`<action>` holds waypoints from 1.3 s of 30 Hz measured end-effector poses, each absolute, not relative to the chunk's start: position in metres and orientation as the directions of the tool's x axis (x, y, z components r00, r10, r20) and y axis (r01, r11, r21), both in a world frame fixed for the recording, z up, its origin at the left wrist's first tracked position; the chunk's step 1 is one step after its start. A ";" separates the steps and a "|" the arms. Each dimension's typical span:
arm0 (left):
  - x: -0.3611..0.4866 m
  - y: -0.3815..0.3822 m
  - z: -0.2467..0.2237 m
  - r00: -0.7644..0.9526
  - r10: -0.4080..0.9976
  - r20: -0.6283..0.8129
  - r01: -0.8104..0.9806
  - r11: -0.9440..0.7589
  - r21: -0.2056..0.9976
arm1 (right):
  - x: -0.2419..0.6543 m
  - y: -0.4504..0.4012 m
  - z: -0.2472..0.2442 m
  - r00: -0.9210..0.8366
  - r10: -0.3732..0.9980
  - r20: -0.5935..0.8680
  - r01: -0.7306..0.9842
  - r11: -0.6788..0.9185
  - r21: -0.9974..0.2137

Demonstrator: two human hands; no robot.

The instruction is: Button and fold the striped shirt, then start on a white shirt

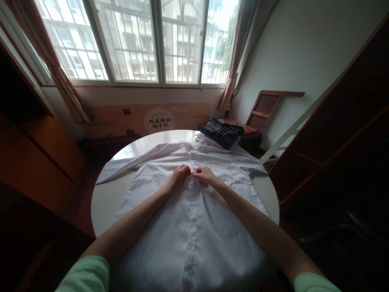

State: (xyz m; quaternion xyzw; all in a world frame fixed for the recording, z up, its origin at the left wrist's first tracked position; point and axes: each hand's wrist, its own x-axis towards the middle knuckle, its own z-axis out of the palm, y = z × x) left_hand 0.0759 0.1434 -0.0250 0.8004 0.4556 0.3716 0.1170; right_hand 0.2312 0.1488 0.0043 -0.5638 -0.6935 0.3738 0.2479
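Note:
A white button-up shirt (pixel 164 219) lies spread front side up, its collar toward the window and its sleeves out to both sides. My left hand (pixel 180 177) pinches the shirt's front placket in the upper middle. Just beside it, my right hand (pixel 205 175) pinches the same strip from the other side, and the fingertips of both almost meet. A button between them is too small to make out. Lower down, the placket (pixel 191 239) runs toward me with small buttons along it.
The shirt covers much of a round white table (pixel 103 207). Folded clothes, with a black-and-white striped garment (pixel 221 132) on top, sit at its far right edge. Behind are a wooden chair (pixel 263 109), a printed banner (pixel 121 117) and barred windows. Dark furniture (pixel 328 121) stands at right.

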 end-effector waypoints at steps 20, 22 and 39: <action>0.078 0.146 -0.027 0.318 0.838 0.444 0.597 -0.541 0.593 | 0.227 0.148 -0.002 -0.169 0.983 -0.066 0.490 0.026 -0.871; 0.078 0.146 -0.027 0.321 0.834 0.448 0.593 -0.546 0.592 | 0.227 0.148 -0.002 -0.168 0.984 -0.060 0.490 0.030 -0.871; 0.075 0.149 -0.027 0.218 0.897 0.384 0.464 -0.441 0.769 | 0.226 0.157 -0.016 -0.081 0.992 0.097 0.339 0.119 -0.933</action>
